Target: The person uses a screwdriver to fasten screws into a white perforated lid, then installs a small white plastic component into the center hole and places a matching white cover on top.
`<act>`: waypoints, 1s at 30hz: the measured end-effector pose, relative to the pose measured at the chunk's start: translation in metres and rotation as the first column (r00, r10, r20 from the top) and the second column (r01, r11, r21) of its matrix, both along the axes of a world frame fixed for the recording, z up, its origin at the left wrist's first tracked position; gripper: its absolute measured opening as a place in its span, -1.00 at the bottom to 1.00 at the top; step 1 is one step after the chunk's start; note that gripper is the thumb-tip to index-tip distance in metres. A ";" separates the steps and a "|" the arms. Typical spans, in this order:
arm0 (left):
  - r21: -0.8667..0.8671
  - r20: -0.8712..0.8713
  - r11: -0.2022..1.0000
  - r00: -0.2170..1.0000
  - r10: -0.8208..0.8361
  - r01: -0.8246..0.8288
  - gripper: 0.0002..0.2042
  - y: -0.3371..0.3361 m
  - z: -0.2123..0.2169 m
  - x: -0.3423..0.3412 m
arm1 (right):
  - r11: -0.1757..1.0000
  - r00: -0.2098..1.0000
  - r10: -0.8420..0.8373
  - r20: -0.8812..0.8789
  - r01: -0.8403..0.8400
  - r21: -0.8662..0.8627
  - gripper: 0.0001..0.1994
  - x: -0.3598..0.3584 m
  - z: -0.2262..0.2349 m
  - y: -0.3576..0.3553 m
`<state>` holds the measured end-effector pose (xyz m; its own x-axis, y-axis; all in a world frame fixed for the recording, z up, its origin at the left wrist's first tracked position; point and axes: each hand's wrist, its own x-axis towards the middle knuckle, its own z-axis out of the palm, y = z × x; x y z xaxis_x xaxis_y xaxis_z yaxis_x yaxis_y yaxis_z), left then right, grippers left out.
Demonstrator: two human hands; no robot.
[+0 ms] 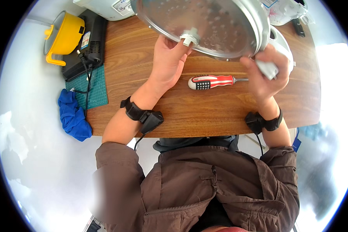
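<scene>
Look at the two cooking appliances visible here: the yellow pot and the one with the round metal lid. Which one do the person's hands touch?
The round metal lid, at the desk's far edge: both the left hand and right hand grip it. The yellow pot sits untouched, far left.

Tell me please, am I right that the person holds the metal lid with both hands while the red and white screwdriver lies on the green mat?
Not quite: the screwdriver lies on the bare wooden table, not on the green mat, as the head view shows. Both the left hand and the right hand do hold the metal lid.
</scene>
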<state>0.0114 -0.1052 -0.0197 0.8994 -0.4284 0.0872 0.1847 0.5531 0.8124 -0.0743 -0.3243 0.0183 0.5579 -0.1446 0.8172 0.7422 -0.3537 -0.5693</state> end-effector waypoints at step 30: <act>0.133 -0.542 0.912 0.799 -0.262 0.389 -0.40 0.014 0.107 0.023 | 0.844 0.924 0.284 0.256 -0.115 -0.524 -0.84 -0.008 0.020 0.025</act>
<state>0.0344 -0.0915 0.0877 0.5917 -0.6537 -0.4717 0.7356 0.1985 0.6477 -0.0824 -0.2996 0.0379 0.2336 0.4079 0.8826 0.9341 -0.3461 -0.0873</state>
